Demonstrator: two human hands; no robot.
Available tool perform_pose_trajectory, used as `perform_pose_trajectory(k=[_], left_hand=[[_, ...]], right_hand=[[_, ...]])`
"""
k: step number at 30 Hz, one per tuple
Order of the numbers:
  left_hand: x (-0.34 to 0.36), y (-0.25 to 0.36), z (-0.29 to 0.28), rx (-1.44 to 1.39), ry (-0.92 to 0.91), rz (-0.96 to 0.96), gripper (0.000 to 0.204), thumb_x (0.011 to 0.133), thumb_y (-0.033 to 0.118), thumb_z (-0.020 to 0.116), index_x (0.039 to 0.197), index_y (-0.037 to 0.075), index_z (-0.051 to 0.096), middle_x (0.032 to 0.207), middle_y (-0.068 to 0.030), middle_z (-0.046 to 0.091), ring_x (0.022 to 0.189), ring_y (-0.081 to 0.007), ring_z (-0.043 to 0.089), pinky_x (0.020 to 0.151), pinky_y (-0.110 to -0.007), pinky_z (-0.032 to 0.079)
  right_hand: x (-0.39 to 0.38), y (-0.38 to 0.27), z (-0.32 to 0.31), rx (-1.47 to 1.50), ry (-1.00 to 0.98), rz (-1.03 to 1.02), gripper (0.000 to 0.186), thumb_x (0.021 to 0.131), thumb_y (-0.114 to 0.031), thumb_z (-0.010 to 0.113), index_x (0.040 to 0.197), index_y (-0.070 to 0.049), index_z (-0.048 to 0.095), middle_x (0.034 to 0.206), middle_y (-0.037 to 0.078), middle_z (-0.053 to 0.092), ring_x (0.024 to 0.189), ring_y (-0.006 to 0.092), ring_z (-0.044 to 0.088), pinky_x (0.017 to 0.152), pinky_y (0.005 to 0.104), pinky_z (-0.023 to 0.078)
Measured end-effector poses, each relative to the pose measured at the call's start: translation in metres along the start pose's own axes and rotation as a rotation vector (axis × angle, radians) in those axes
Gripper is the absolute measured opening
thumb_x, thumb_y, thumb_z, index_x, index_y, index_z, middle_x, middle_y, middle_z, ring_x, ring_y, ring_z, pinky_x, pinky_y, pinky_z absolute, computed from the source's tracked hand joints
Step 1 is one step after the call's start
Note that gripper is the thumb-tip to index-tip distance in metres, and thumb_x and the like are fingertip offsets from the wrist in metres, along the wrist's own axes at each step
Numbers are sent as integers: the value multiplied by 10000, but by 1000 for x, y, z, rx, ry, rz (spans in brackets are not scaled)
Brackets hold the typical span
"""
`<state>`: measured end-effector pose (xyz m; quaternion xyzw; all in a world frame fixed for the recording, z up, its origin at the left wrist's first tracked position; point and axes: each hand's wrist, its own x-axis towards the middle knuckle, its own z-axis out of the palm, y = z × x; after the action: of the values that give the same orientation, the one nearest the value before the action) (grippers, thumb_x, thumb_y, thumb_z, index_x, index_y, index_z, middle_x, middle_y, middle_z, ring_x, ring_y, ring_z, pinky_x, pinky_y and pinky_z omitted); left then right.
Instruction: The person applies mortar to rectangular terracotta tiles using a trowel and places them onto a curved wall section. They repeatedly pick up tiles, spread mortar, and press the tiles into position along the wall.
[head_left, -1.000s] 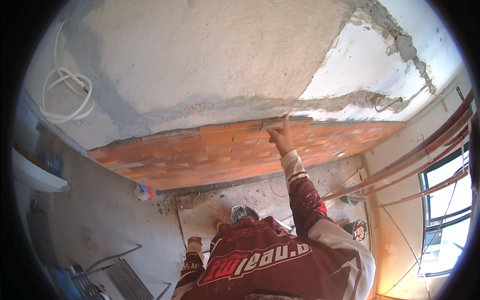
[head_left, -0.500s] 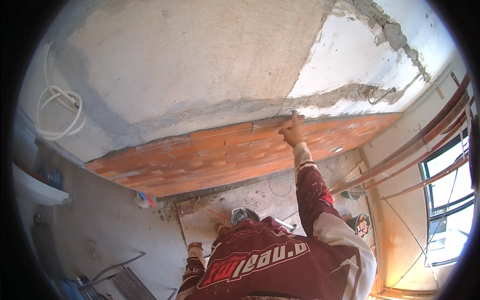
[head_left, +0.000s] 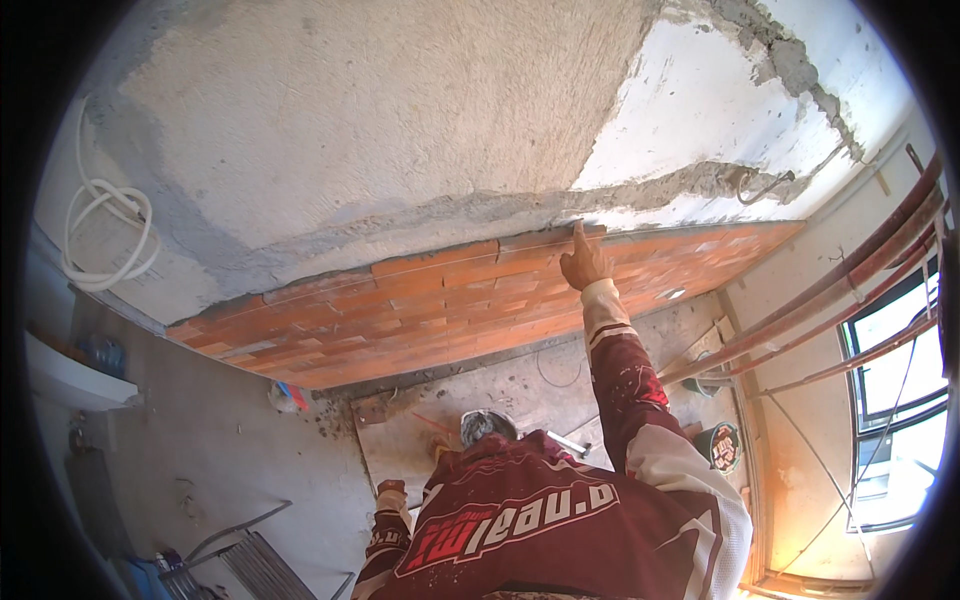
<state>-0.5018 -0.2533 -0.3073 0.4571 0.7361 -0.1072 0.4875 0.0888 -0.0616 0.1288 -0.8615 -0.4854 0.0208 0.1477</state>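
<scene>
My right hand [head_left: 586, 264] reaches up to the top of an orange brick wall [head_left: 440, 300]. Its index finger is stretched out and touches a brick [head_left: 535, 240] in the top course, just below the rough plastered wall; the other fingers are curled and nothing shows in them. A thin string line [head_left: 400, 268] runs along the upper bricks. My left hand [head_left: 392, 488] is low at my left side, closed; whatever it may hold is hidden. In front of me stands a bucket [head_left: 489, 425] with grey contents, partly hidden by my maroon shirt.
Looped white hose [head_left: 140, 240] hangs at left. Reddish poles [head_left: 850, 290] slant past a window [head_left: 900, 400] at right. A dark bucket [head_left: 718, 447] with orange pieces stands on the floor. A grey slatted metal item [head_left: 265, 570] lies lower left; boards [head_left: 400, 440] cover part of the floor.
My right hand has shifted slightly left, and its thumb, spread before, is drawn in, leaving the index finger extended. My left hand stays in nearly the same place.
</scene>
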Motion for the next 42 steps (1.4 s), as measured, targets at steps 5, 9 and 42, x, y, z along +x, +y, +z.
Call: perform_pose_trajectory(k=[5,9,42], left_hand=[[-7,21,3,999,-38,510,263,781,316,724,967,130,716,997,-95,707,942,-288,671,808,-415,532],[28,-19,4,676,-61,375,279,783,330,727,984,135,717,1017,-87,705,974,-290,667,824,-419,531],[56,16,-22,969,-197,728,209,783,268,645,938,134,687,936,-67,708,856,-242,677,699,-360,541]], right_hand=[[-2,14,-3,-85,17,-19,651,796,-237,563,1411,-125,384,1015,215,661,895,417,632,749,529,490],[8,15,3,19,137,-118,610,785,-217,548,1373,-118,417,883,194,684,831,402,645,728,532,492],[-121,263,-34,563,807,1005,986,762,-158,716,1485,48,78,1490,286,264,1416,369,223,1142,370,227]])
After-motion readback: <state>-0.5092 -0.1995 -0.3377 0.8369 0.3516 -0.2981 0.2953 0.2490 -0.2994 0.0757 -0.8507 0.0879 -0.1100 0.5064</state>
